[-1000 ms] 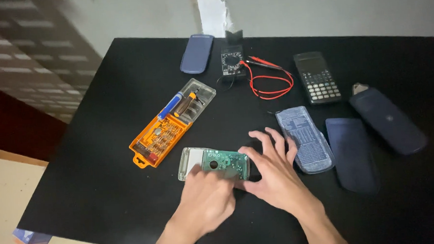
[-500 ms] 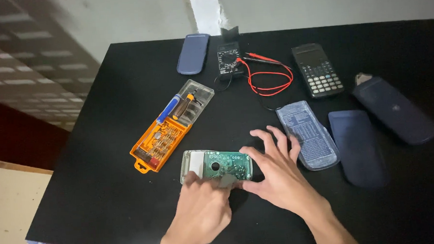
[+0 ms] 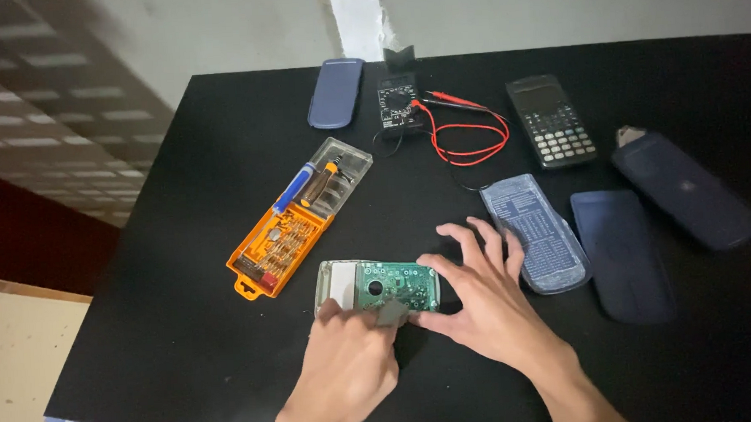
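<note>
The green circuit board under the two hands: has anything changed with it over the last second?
Hardly. The left hand stays on the green circuit board's near edge, and the right hand stays at its right end with fingers spread. The orange screwdriver kit and the calculator lie unmoved.

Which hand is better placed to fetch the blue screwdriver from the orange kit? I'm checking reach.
Probably the left hand: it lies nearer the orange kit holding the blue screwdriver, while the right hand steadies the green circuit board.

Glossy green circuit board, matt black table
</note>
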